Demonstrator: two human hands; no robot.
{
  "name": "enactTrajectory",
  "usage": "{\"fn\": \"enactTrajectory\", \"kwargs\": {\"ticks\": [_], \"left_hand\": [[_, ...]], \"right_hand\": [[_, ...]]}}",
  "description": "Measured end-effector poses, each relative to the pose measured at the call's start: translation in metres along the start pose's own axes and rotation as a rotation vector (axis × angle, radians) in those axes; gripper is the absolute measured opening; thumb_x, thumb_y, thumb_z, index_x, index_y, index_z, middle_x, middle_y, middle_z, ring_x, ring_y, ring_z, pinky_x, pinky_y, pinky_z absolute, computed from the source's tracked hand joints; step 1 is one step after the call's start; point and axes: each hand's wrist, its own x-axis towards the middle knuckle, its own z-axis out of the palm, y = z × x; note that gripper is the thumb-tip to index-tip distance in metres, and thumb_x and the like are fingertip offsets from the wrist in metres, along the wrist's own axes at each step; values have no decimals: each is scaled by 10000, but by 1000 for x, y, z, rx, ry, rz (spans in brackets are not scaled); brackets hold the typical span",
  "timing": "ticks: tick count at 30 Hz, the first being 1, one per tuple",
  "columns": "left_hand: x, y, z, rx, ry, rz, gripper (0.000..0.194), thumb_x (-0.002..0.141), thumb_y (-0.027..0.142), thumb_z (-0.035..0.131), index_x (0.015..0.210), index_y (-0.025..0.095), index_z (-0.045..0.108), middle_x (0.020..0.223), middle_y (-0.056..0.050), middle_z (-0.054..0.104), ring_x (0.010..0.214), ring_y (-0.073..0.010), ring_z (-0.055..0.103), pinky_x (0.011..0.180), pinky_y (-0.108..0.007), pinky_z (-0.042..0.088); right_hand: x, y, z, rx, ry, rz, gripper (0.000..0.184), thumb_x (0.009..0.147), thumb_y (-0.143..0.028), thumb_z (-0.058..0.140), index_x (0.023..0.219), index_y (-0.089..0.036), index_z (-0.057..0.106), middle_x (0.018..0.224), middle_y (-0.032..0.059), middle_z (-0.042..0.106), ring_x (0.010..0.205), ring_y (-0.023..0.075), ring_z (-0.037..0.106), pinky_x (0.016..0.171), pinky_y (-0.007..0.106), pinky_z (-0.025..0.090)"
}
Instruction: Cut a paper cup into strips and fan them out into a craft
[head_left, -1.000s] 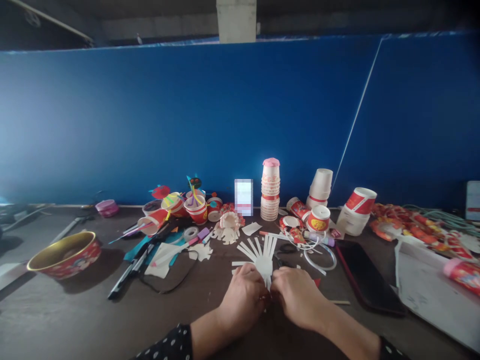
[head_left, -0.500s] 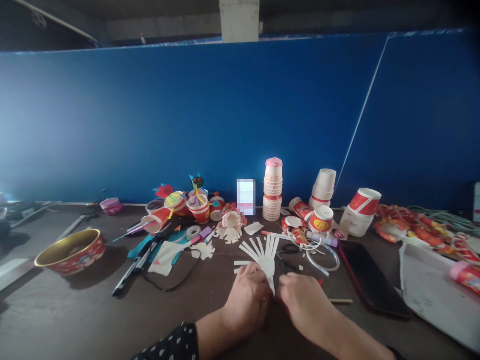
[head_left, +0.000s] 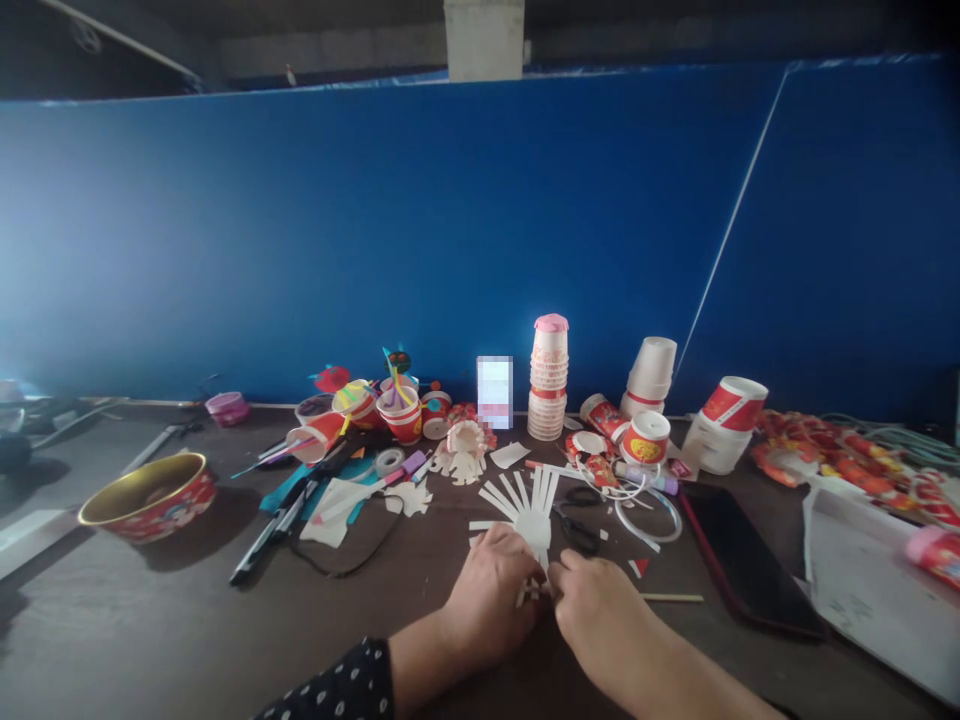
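Note:
A white paper piece [head_left: 532, 522] cut into strips fans out on the table in front of me, its strips spreading away like rays from a solid middle. My left hand [head_left: 495, 588] lies over its near left side, with curled fingers gripping it. Close beside, my right hand [head_left: 600, 610] has its thumb and fingers pinched at the near end of the paper. Small white bits of strip show between the fingers of both hands; the fingertips are partly hidden. Black-handled scissors [head_left: 583, 533] lie just beyond my right hand.
A stack of paper cups [head_left: 550, 385] stands at the back, with more upturned cups [head_left: 646, 438] to its right. A dark phone [head_left: 750, 560] and a thin stick [head_left: 673, 598] lie at the right. At the left are a gold-lined red bowl [head_left: 150, 510] and cups with straws [head_left: 401, 415].
My right hand drew slightly away from the paper's near end, then came back in against it. My left hand stays on the paper. The view shifted slightly, uncovering more of the scissors.

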Motion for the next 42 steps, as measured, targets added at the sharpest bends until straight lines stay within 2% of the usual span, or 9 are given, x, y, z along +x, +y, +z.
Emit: {"fn": "enactTrajectory", "kwargs": {"ticks": [7, 14, 23, 29, 31, 34, 37, 42], "left_hand": [[0, -1, -4, -3, -34, -57, 159, 601, 174, 635, 757, 179, 602, 797, -29, 600, 821, -195, 477, 712, -300, 329], [2, -6, 4, 35, 26, 7, 13, 690, 203, 618, 682, 194, 617, 758, -4, 604, 806, -174, 471, 725, -302, 307], [3, -6, 10, 64, 54, 83, 86, 668, 110, 587, 610, 168, 614, 688, -11, 591, 762, -160, 463, 708, -299, 308], [6, -4, 8, 149, 43, 131, 135, 712, 142, 545, 578, 142, 544, 709, -24, 559, 782, -165, 452, 692, -303, 308], [7, -2, 6, 172, 27, 120, 153, 728, 165, 548, 577, 142, 545, 711, -25, 554, 784, -165, 450, 682, -303, 305], [7, 0, 5, 187, -6, 115, 135, 724, 176, 560, 592, 151, 565, 716, -23, 552, 785, -166, 449, 670, -305, 298], [5, 1, 5, 180, -16, 121, 125, 711, 164, 561, 587, 153, 571, 715, -22, 555, 783, -166, 448, 670, -308, 297], [3, 3, 6, 178, -32, 67, 133, 686, 169, 576, 557, 144, 550, 706, -24, 560, 764, -169, 452, 660, -311, 299]], "right_hand": [[1, 3, 3, -4, 8, -4, 167, 719, -11, 546, 728, -132, 661, 725, 74, 638, 749, 189, 542, 499, 285, 309], [-2, 3, -6, -18, -2, -16, 169, 720, -37, 551, 736, -141, 684, 719, 64, 628, 777, 198, 537, 522, 287, 315], [-1, 3, -7, -10, -28, 2, 193, 711, -30, 525, 725, -134, 687, 734, 72, 626, 795, 207, 533, 549, 291, 323], [-6, 15, -15, 78, -37, 76, 225, 750, -78, 474, 757, -157, 685, 784, 75, 627, 769, 199, 556, 561, 285, 308], [-9, 23, -17, 143, -35, 163, 234, 731, -78, 474, 764, -186, 679, 758, 53, 630, 687, 169, 567, 535, 272, 285], [-12, 30, -16, 210, 31, 215, 209, 757, -126, 462, 728, -195, 657, 729, 34, 625, 671, 154, 571, 534, 262, 271], [-11, 24, -14, 262, 67, 194, 183, 768, -152, 476, 675, -185, 629, 724, 21, 623, 679, 144, 568, 533, 259, 266], [-6, 9, -16, 226, 50, 199, 178, 769, -115, 490, 640, -158, 605, 684, 24, 626, 668, 136, 565, 508, 270, 243]]}}
